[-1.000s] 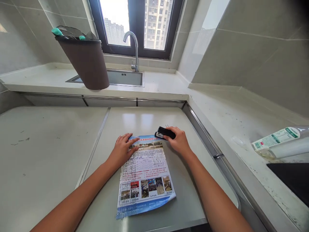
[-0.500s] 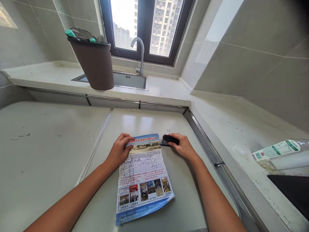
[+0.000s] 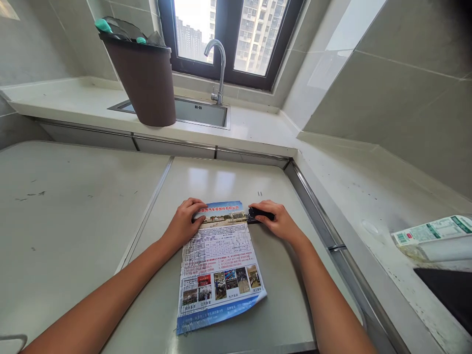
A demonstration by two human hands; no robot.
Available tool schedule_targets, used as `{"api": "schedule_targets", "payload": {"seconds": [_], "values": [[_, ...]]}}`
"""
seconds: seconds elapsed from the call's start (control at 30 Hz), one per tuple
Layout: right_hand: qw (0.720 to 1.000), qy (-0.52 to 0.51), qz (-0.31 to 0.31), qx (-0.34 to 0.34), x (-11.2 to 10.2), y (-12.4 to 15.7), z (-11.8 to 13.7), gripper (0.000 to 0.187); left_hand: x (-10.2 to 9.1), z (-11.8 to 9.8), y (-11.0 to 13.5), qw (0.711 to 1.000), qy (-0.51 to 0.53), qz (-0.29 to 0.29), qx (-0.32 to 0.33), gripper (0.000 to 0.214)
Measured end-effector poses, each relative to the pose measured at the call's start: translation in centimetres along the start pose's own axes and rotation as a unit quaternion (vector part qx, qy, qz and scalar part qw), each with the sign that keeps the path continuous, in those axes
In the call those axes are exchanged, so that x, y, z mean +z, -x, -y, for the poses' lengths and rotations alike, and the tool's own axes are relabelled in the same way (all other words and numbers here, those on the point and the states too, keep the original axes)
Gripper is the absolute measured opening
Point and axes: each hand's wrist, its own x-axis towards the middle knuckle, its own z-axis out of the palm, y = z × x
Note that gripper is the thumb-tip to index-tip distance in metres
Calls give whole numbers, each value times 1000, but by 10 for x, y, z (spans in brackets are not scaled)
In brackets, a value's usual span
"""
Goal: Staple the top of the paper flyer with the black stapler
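Observation:
A stack of printed flyers lies on a pale tabletop in front of me. My left hand presses on the stack's top left corner, fingers curled over the edge. My right hand grips a small black stapler whose mouth sits at the stack's top right corner. Two loose staples lie on the table just beyond the stapler.
A brown bin with a bag stands on the counter beside the sink and tap under the window. A plastic bottle lies on the right counter near a dark hob. A metal rail edges the table's right side.
My right hand has brought the stapler down and left onto the stack's top right corner. My left hand's fingers have curled tighter on the top left corner. The view has shifted slightly.

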Motion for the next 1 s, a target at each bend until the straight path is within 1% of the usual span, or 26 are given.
{"api": "schedule_targets", "payload": {"seconds": [0.13,0.4,0.63,0.73,0.83,0.93,1.0], "values": [[1000,21,6,-8,1,0,0,31,0,0,0,1000,-1,-2,-2,26],[1000,23,16,-3,7,0,8,31,-1,0,0,1000,10,2,-11,26],[992,123,18,9,15,1,12,34,-1,-1,0,1000,7,4,-11,26],[981,190,33,35,20,0,20,32,0,-1,0,1000,7,6,-13,25],[963,257,65,58,27,-2,30,29,1,-2,1,1000,7,8,-22,26],[943,316,84,62,33,-4,40,31,1,-3,1,1000,6,14,-27,26],[938,333,81,58,33,-3,43,30,0,-3,1,1000,2,15,-27,26]]}}
